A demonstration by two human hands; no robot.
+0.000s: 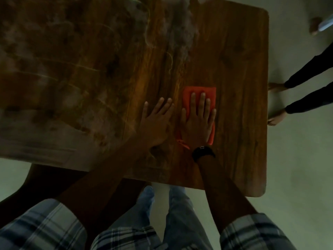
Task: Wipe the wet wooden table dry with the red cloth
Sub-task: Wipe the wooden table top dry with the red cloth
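Observation:
A folded red cloth (198, 91) lies flat on the brown wooden table (239, 69), right of the middle. My right hand (199, 121) presses on the cloth with straight, spread fingers; a dark watch sits on that wrist. My left hand (156, 121) rests flat on the bare wood just left of the cloth, fingers straight. Pale wet smears and streaks cover the left half of the tabletop and a strip near the top middle. The wood around and right of the cloth looks darker and even.
Another person's bare feet and dark trouser legs (306, 91) stand on the pale floor just past the table's right edge. A further foot (315, 26) shows at the top right. The table's near edge runs right above my legs.

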